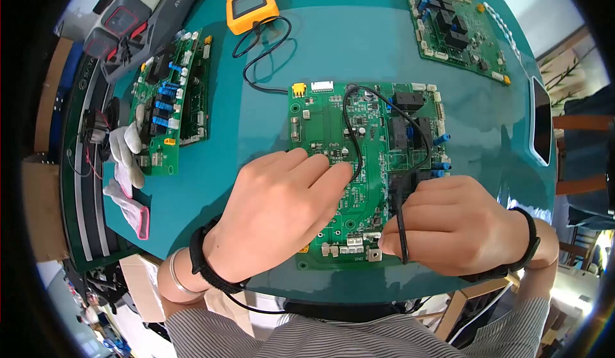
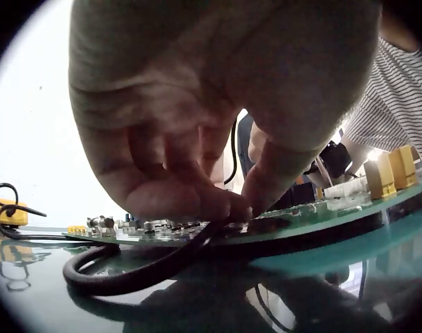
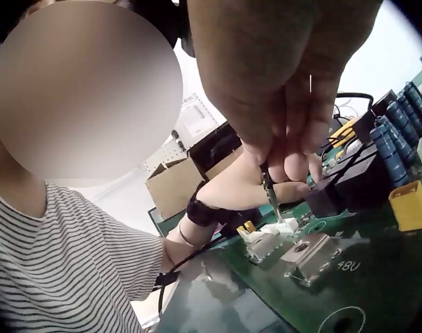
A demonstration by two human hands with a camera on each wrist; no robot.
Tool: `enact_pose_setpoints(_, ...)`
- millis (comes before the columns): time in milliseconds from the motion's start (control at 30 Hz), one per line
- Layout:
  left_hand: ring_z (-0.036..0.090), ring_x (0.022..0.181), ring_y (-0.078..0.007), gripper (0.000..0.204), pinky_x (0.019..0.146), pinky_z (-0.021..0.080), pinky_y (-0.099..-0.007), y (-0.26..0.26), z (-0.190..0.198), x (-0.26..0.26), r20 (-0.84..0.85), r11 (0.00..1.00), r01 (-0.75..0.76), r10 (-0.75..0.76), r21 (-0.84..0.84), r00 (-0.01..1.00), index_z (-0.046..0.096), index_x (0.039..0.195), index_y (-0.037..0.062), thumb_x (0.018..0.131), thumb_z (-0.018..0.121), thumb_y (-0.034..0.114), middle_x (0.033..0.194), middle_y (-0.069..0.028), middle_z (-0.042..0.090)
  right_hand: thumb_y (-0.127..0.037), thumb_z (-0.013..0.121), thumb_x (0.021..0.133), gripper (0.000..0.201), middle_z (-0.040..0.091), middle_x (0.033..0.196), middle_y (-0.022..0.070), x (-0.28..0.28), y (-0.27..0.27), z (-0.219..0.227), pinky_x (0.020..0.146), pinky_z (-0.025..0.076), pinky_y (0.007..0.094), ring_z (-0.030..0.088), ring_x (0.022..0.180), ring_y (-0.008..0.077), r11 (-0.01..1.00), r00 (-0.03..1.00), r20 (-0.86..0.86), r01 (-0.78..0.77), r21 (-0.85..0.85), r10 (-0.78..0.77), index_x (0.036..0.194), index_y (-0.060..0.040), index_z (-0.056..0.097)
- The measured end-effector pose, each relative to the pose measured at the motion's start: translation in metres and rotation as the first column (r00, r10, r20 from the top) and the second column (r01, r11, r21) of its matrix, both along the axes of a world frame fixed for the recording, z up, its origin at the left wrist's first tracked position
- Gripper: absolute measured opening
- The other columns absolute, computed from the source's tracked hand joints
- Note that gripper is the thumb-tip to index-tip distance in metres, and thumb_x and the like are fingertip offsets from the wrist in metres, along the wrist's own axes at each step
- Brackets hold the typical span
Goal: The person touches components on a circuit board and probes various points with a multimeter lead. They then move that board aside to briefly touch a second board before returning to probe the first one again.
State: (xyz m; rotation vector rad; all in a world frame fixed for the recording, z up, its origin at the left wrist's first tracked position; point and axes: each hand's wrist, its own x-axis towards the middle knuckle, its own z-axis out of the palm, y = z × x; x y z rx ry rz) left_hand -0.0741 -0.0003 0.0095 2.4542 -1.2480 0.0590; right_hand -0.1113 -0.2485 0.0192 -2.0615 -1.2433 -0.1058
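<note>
A green circuit board [image 1: 371, 133] lies on the table under both hands. My left hand [image 1: 282, 210] is over its left part, thumb and fingertips pinching a black cable [image 2: 127, 281] close to the board surface. My right hand [image 1: 448, 223] is at the near right corner, gripping a slim metal-tipped probe [image 3: 271, 196]. Its tip points down at a white connector [image 3: 286, 225] beside a square metal terminal [image 3: 311, 253]. A black lead [image 1: 402, 230] runs from the right hand and loops over the board. The left fingertips hide the cable's end.
A yellow handheld meter [image 1: 251, 5] stands at the back with its cord. More circuit boards [image 1: 458, 31] lie back right, and others stand at left [image 1: 168, 101]. Gloves [image 1: 128, 159] hang near the left edge; a phone [image 1: 540, 121] lies at the right edge.
</note>
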Motion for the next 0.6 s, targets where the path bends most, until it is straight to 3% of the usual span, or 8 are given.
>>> enact_pose_setpoints(233, 0.06, 0.069, -0.0272, 0.025, 0.059, 0.047, -0.0401, -0.0006, 0.0006, -0.0009, -0.012, 1.0, -0.018, 0.018, 0.004, 1.0, 0.066, 0.1, 0.006, 0.078, 0.079, 0.007, 0.078, -0.006, 0.06, -0.012, 0.069, 0.075, 0.02, 0.051, 0.073, 0.0041, -0.0013, 0.0014, -0.0058, 0.057, 0.046, 0.0332, 0.057, 0.065, 0.0207, 0.999, 1.0, -0.003, -0.008, 0.037, 0.008, 0.093, -0.0069, 0.062)
enact_pose_setpoints(300, 0.06, 0.069, -0.0274, 0.025, 0.059, 0.047, -0.0402, -0.0014, 0.0004, -0.0008, -0.007, 1.0, -0.019, 0.019, -0.004, 1.0, 0.066, 0.1, 0.0058, 0.079, 0.079, 0.006, 0.078, -0.0062, 0.06, -0.006, 0.082, 0.079, 0.018, 0.06, 0.075, 0.0067, -0.0008, 0.0015, -0.002, 0.052, 0.046, 0.0344, 0.059, 0.062, 0.0222, 0.998, 0.999, -0.015, -0.035, 0.045, 0.036, 0.079, -0.0018, 0.064)
enact_pose_setpoints(433, 0.06, 0.069, -0.0276, 0.025, 0.059, 0.047, -0.0404, -0.0005, 0.0003, 0.0002, -0.007, 1.0, -0.015, 0.015, -0.003, 1.0, 0.066, 0.101, 0.0056, 0.079, 0.078, 0.006, 0.079, -0.0063, 0.061, -0.006, 0.082, 0.079, 0.021, 0.059, 0.075, 0.0064, -0.0029, 0.003, -0.0016, 0.052, 0.046, 0.0344, 0.059, 0.063, 0.0222, 0.999, 0.998, -0.032, -0.047, 0.019, 0.048, 0.077, -0.0026, 0.062)
enact_pose_setpoints(500, 0.06, 0.069, -0.0274, 0.025, 0.059, 0.047, -0.0402, 0.0002, -0.0001, 0.0004, -0.009, 1.0, -0.011, 0.011, -0.007, 1.0, 0.066, 0.101, 0.0056, 0.079, 0.078, 0.006, 0.079, -0.0062, 0.06, -0.01, 0.068, 0.076, 0.02, 0.052, 0.074, 0.0043, -0.008, 0.0063, -0.0072, 0.058, 0.047, 0.0332, 0.058, 0.065, 0.0212, 0.998, 1.0, -0.028, 0.0, 0.062, 0.001, 0.095, -0.0072, 0.061)
enact_pose_setpoints(600, 0.06, 0.069, -0.0271, 0.025, 0.059, 0.046, -0.0401, 0.0001, -0.0001, 0.0003, -0.011, 1.0, -0.015, 0.015, -0.018, 1.0, 0.066, 0.101, 0.0058, 0.079, 0.078, 0.007, 0.078, -0.006, 0.06, -0.009, 0.067, 0.077, 0.021, 0.053, 0.075, 0.0047, -0.0026, 0.0006, 0.0007, 0.059, 0.047, 0.0333, 0.058, 0.065, 0.0219, 0.999, 0.998, -0.048, -0.034, -0.022, 0.033, 0.097, -0.0061, 0.061)
